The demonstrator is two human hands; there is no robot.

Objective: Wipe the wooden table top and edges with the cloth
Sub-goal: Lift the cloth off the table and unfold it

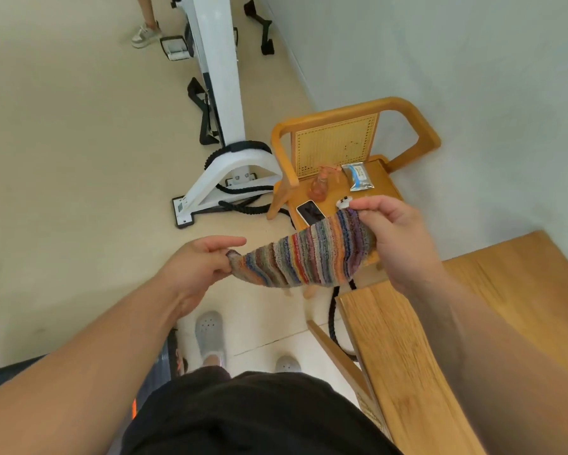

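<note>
As the left hand [200,261] and right hand [395,232] each pinch an end of the rainbow-striped terry cloth [305,259], it hangs spread near the pale wooden table [440,349], seemingly readied for wiping.

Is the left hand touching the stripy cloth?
Touching. The head view shows the left hand pinching one end of the cloth, while the right hand holds the other end.

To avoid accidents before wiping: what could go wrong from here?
The left hand pinches only a corner of the cloth; that grip may slip. The cloth hangs close to the phone and spray bottle on the chair; a swing could knock them. A black cable lies on the floor beside the table; feet might catch it.
</note>
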